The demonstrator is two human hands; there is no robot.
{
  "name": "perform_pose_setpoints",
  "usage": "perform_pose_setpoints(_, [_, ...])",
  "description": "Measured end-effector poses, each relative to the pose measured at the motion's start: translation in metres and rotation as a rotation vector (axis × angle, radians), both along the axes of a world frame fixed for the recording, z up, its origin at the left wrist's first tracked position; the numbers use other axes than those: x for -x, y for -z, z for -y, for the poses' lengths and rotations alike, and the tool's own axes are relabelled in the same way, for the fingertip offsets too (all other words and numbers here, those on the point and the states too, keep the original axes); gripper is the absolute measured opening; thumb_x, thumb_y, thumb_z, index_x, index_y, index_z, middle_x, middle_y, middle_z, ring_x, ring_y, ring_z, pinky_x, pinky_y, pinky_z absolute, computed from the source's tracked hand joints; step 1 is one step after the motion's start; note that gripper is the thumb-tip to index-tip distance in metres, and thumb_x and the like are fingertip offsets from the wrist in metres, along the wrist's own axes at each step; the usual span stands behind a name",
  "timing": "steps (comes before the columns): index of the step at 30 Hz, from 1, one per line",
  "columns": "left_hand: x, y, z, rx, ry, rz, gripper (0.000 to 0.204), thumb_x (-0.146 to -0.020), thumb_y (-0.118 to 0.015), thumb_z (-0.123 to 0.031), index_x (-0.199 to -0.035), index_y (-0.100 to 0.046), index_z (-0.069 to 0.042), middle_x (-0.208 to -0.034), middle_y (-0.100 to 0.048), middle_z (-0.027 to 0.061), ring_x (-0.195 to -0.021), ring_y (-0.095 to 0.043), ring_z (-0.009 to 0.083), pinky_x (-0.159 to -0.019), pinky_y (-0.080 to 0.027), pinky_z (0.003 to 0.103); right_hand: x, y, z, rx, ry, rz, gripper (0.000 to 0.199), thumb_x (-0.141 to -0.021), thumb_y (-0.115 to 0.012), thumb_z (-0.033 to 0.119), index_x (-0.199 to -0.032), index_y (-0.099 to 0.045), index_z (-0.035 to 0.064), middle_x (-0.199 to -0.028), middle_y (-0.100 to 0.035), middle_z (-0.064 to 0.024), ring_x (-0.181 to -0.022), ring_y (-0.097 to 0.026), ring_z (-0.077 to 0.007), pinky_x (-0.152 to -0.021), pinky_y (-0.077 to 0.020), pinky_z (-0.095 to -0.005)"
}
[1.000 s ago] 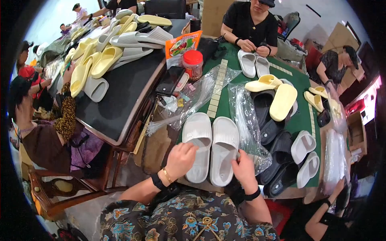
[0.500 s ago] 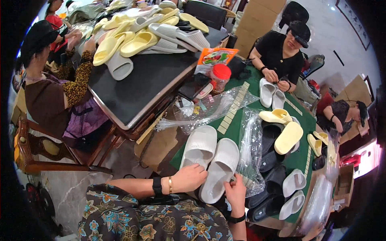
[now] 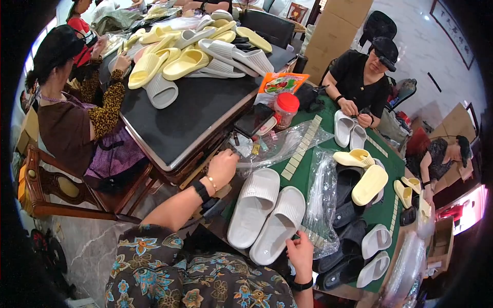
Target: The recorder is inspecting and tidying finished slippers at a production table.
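Two light grey slippers with ribbed straps lie side by side in front of me, the left slipper point(image 3: 242, 226) and the right slipper point(image 3: 268, 249), toes pointing away. My right hand point(image 3: 300, 251) has its thumb and fingers closed at the right edge of the right slipper. Stretched out to the far left of the pair is my left hand point(image 3: 222, 167), its fingers curled down at the ends of thin clear strands in a plastic bag point(image 3: 267, 156). Whatever it grips there is hidden under the fingers.
Another clear bag of strands point(image 3: 322, 185) lies right of the slippers, beside black slippers point(image 3: 346, 236) and yellow slippers point(image 3: 370, 185). A red-lidded jar point(image 3: 285, 110) stands beyond. Slippers are heaped on the dark table point(image 3: 195, 110). Other people sit at both tables, one handling grey slippers point(image 3: 343, 128).
My left hand has left the left slipper and reached forward and left to the strands. My right hand stays by the right slipper. The whole view has shifted slightly.
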State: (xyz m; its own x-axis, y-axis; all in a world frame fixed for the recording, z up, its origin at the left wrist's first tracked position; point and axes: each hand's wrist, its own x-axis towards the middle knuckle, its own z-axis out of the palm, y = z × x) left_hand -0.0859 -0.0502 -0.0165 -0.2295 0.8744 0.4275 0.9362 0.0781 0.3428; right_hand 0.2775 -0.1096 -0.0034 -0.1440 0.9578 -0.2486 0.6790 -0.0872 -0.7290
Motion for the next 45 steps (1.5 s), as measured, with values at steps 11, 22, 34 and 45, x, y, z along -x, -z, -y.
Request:
perform_pose_setpoints(11, [0.005, 0.008, -0.024, 0.219, -0.004, -0.106, 0.009, -0.076, -0.058, -0.006, -0.081, -0.066, -0.003, -0.087, -0.062, 0.0152, -0.083, -0.063, 0.0323, -0.070, -0.053, 0.042, 0.006, -0.015, 0.005, -0.099, -0.043, 0.072, 0.047, -0.080, -0.068, 0.018, -0.118, -0.055, -0.0051, -0.076, -0.068, -0.0147, -0.067, -0.066, -0.0225, -0.065, -0.0510, -0.0338])
perform_pose_setpoints(22, [0.012, 0.005, -0.030, 0.266, 0.037, -0.100, 0.012, -0.080, -0.054, -0.008, -0.081, -0.065, -0.004, -0.089, -0.062, 0.0180, -0.080, -0.065, 0.0351, -0.070, -0.053, 0.045, 0.006, -0.016, 0.003, -0.118, -0.043, 0.088, 0.047, -0.080, -0.068, 0.018, -0.118, -0.054, -0.0058, -0.076, -0.068, -0.0168, -0.068, -0.067, -0.0282, -0.065, -0.0517, -0.0364])
perform_pose_setpoints(34, [0.017, 0.019, -0.029, 0.201, 0.088, -0.119, 0.013, -0.083, -0.057, -0.015, -0.081, -0.065, -0.005, -0.085, -0.062, 0.0153, -0.077, -0.064, 0.0326, -0.066, -0.053, 0.042, 0.005, -0.013, 0.001, -0.047, -0.086, 0.146, 0.052, -0.081, -0.067, 0.029, -0.121, -0.050, 0.0000, -0.079, -0.068, -0.0159, -0.076, -0.066, -0.0373, -0.069, -0.0515, -0.0455])
perform_pose_setpoints(45, [0.011, 0.000, -0.039, 0.421, 0.081, -0.179, 0.019, -0.080, -0.060, -0.019, -0.085, -0.070, -0.003, -0.087, -0.067, 0.0171, -0.079, -0.067, 0.0336, -0.069, -0.055, 0.044, 0.010, -0.016, 0.006, -0.103, -0.061, 0.156, 0.052, -0.079, -0.069, 0.028, -0.118, -0.053, -0.0019, -0.079, -0.068, -0.0168, -0.076, -0.066, -0.0359, -0.070, -0.0513, -0.0434])
